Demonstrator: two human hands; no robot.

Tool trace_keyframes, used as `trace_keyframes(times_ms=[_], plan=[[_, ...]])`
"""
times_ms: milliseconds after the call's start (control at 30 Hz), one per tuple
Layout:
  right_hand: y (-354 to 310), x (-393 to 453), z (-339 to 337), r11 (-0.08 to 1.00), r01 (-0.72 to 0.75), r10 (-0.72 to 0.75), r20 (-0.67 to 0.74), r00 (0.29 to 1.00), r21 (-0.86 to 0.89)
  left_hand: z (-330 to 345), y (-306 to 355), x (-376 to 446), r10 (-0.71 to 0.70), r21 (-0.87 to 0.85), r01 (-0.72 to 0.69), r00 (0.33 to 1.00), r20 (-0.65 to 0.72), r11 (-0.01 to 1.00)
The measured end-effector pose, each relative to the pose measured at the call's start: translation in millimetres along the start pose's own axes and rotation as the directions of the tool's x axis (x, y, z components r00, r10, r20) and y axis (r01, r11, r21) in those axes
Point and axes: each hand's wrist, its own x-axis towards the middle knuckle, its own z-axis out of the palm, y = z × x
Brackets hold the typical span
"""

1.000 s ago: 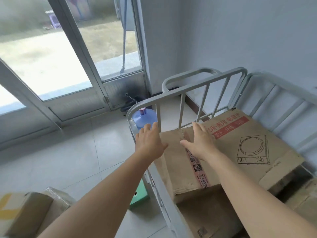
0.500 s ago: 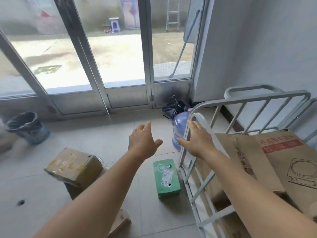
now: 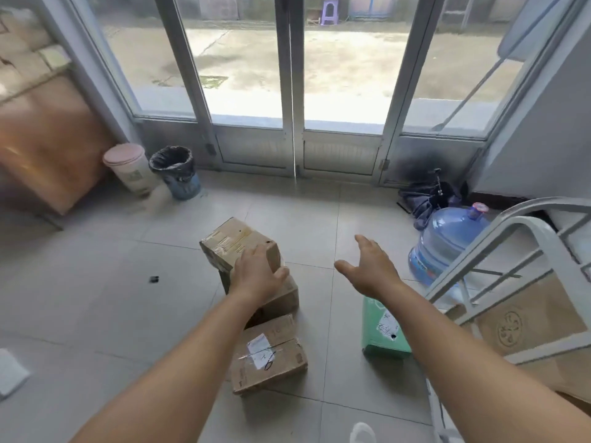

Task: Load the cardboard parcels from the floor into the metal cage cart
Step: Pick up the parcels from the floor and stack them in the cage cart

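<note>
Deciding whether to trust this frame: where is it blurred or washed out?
Head view: glare through the glass doors washes out the yard; left edge smears the wooden furniture; wide-angle bends the door frames; parcels and both hands, left and right, stay fairly sharp.

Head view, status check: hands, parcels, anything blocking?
Left hand open, over the top parcel of the floor stack. Right hand open, empty, in the air. Cart at right; nothing blocking the reach.
</note>
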Motion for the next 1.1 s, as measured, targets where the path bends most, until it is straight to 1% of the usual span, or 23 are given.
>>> trace_keyframes(times_ms=[167, 300, 533, 700, 800, 933, 1100], plan=[[-20, 40, 47, 0.999, 0.028, -0.031, 0.115, 0.993, 0.023, 8, -51, 24, -0.182, -0.098, 0.183, 0.983, 0.016, 0.978], [-28, 83, 75, 0.997, 0.023, -0.037, 0.196, 0.98, 0.072, 17, -70, 51, -0.327, -0.187, 0.33, 0.944, 0.05, 0.925], [-49, 168, 115, 0.992, 0.009, -0.046, 0.291, 0.956, 0.126, 28, -97, 124, -0.494, -0.339, 0.482, 0.868, 0.056, 0.808], [-72, 221, 151, 0.991, -0.001, -0.046, 0.353, 0.934, 0.132, 38, -124, 176, -0.554, -0.443, 0.526, 0.829, 0.077, 0.726], [-87, 250, 175, 0.992, -0.006, -0.041, 0.368, 0.929, 0.125, 45, -145, 208, -0.561, -0.49, 0.531, 0.822, 0.1, 0.691], [-98, 287, 207, 0.993, -0.03, -0.016, 0.367, 0.93, 0.118, 60, -170, 248, -0.545, -0.531, 0.521, 0.829, 0.128, 0.668], [-103, 336, 251, 0.994, -0.019, -0.023, 0.387, 0.922, 0.104, 88, -196, 291, -0.568, -0.569, 0.565, 0.799, 0.196, 0.598]])
